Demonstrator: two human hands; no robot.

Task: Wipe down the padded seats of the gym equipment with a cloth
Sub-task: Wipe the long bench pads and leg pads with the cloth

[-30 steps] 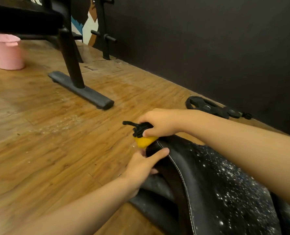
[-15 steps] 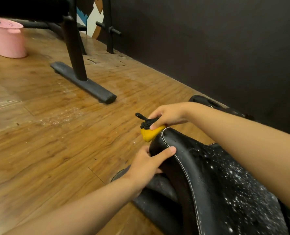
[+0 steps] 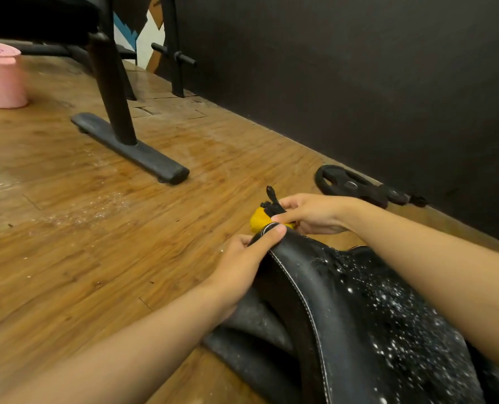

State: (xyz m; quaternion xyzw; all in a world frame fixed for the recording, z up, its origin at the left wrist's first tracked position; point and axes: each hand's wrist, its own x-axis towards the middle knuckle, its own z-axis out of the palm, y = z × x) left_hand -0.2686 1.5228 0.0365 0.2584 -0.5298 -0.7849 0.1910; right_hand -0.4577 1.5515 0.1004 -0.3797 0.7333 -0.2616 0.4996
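1. Gripping a bunched yellow cloth point(image 3: 258, 221), the right hand point(image 3: 309, 212) sits at the very tip of the black padded seat point(image 3: 344, 301). Its fingers curl round the bundle with the knuckles up. Its forearm reaches in from the lower right, across the seat's top.
2. A black strip point(image 3: 272, 198) pokes up out of that fist, away from the seat. I cannot tell whether it belongs to the cloth or is a separate strap.
3. The left hand point(image 3: 242, 266) holds the same tip from the near side. Its thumb lies flat along the stitched rim, pointing at the cloth and almost meeting the right hand's fingers. The other fingers hook round the seat's left edge. The forearm rises from the bottom left with the wrist fairly straight.
4. The cloth is pressed against the nose of the seat, just beyond the left thumb and under the right hand's fingers.
5. The seat is glossy, with a white stitched seam running down its edge. White specks are scattered thickly over the top, beside the right forearm. Duller, dusty black panels show below the left wrist.
6. Around the seat is a wooden floor point(image 3: 96, 258), with a pale scatter of flecks off to the left.
7. A black weight plate point(image 3: 347, 183) lies by the dark wall point(image 3: 359, 83), beyond the right wrist.
8. Farther back a bench foot point(image 3: 131, 148) rests on the boards. A pink bucket point(image 3: 0, 77) stands at the far left.
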